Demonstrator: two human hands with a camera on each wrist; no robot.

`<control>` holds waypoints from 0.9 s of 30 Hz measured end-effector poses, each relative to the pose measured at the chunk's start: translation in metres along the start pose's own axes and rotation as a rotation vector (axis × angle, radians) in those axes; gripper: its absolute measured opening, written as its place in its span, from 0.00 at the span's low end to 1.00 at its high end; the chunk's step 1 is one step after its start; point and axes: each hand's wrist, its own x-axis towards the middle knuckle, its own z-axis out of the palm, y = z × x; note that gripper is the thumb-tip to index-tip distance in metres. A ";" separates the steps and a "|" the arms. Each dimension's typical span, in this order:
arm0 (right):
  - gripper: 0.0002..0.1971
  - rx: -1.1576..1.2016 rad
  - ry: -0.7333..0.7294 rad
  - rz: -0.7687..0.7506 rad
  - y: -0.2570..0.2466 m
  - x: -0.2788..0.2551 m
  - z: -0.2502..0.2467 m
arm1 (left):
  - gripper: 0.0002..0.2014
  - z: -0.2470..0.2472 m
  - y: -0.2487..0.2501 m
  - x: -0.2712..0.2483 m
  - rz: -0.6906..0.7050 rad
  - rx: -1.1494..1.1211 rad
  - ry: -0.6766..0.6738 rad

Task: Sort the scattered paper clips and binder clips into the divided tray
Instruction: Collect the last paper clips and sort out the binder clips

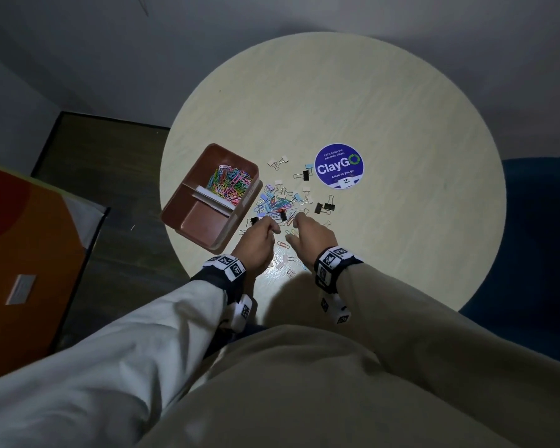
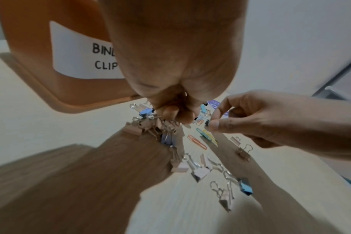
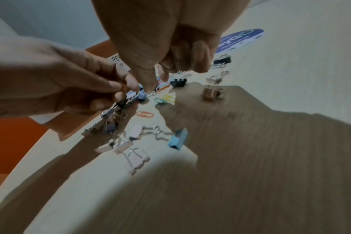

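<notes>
Round table [image 1: 385,101], tray [image 1: 178,211] holding paper clips [image 1: 228,185], left hand [image 1: 256,242] pinching clips, right hand [image 1: 314,236] pinching one.

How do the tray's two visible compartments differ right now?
The far compartment holds a heap of coloured paper clips, while the near compartment looks bare. The near one's outer wall carries a white label reading partly "BIN... CLIP"; no readable label shows for the far one. Both are brown and rectangular.

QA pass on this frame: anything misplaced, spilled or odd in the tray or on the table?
Nothing damaged. In the tray, the paper clips sit in the far compartment; the near compartment looks bare, though its label partly reads "BIND... CLIP...". The binder clips lie loose on the table, mixed with stray paper clips.
</notes>
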 end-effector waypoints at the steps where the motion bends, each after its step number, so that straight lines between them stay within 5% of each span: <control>1: 0.17 -0.008 -0.015 0.017 -0.003 0.001 0.003 | 0.10 -0.001 0.001 0.000 -0.015 -0.016 0.007; 6: 0.11 -0.042 -0.105 0.047 -0.011 0.007 0.011 | 0.08 -0.004 0.006 0.002 -0.042 0.043 0.022; 11: 0.11 -0.013 -0.154 0.060 -0.005 0.005 0.001 | 0.07 0.008 0.007 0.008 0.063 0.340 -0.053; 18: 0.10 0.321 -0.130 0.106 0.029 -0.002 -0.013 | 0.08 0.015 0.004 0.015 0.139 0.605 -0.167; 21: 0.06 0.590 -0.096 0.210 0.036 -0.010 -0.016 | 0.02 0.014 0.007 0.012 0.143 0.526 -0.161; 27: 0.12 1.115 -0.028 0.446 0.046 -0.012 -0.016 | 0.13 0.001 0.010 -0.001 0.017 0.076 0.015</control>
